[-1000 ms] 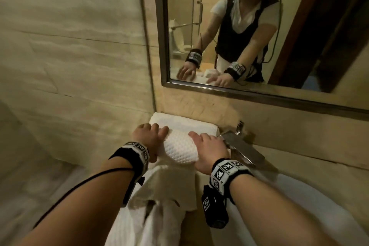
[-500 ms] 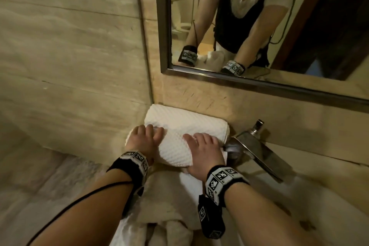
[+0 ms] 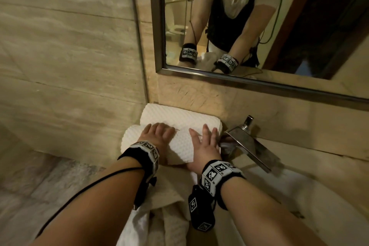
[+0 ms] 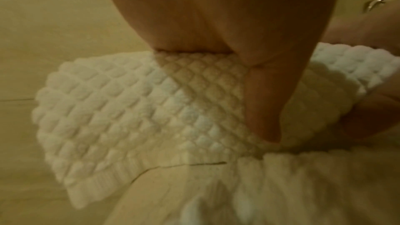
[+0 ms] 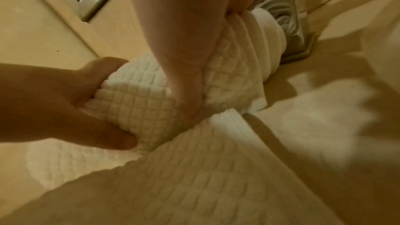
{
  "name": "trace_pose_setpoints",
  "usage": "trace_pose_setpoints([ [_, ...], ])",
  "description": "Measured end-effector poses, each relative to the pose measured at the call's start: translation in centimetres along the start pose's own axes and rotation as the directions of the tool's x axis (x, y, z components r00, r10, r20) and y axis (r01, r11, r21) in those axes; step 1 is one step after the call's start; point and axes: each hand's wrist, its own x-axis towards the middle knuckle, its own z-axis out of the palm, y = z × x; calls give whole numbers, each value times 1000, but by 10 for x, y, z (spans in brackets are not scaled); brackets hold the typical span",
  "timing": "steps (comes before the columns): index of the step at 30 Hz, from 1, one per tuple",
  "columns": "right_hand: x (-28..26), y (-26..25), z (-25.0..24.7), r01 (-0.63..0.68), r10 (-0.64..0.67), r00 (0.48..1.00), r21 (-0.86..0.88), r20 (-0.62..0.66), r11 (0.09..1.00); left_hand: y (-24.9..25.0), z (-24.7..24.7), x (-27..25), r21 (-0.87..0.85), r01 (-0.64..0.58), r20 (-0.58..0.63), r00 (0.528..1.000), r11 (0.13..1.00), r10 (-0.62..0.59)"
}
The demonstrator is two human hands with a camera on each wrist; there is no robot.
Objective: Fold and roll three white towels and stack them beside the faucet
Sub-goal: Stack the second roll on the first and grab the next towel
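A rolled white waffle towel [image 3: 175, 115] lies against the back wall, left of the faucet [image 3: 247, 142]. A second white roll [image 3: 180, 146] lies right in front of it, touching it. My left hand [image 3: 157, 136] grips this front roll near its left end, fingers curled over the top and thumb [image 5: 103, 136] underneath. On the roll's right part my right hand [image 3: 203, 142] presses down with straight, spread fingers, its thumb [image 5: 190, 102] against the front. More white towelling [image 3: 165, 191] lies flat under my wrists and hangs over the counter's front edge.
The beige stone side wall [image 3: 69, 66] closes the corner just left of the rolls. A framed mirror [image 3: 159, 46] hangs above them. The white basin [image 3: 299, 195] sits under the spout at the right. The right end of the front roll [image 5: 268, 40] almost touches the faucet base [image 5: 303, 47].
Both hands have pushed the front roll away from me until it sits against the back roll by the wall. The right hand's fingers have straightened out on top.
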Motion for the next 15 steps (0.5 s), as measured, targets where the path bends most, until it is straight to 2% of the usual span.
trace_pose_setpoints([
  [5, 0, 0, 3, 16, -18, 1000, -107, -18, 994, 1, 1, -9, 15, 18, -35, 999, 1000, -17],
  [8, -9, 2, 5, 61, -70, 996, -147, -58, 987, 1, -4, -21, 41, 34, -6, 999, 999, -34],
  [11, -29, 6, 3, 99, -107, 993, -129, -56, 987, -2, -12, -40, 69, 81, -4, 997, 994, -81],
  [15, -69, 8, -1, 163, -164, 984, -17, -63, 986, 0, -24, -80, -1, 188, -82, 979, 982, -187],
])
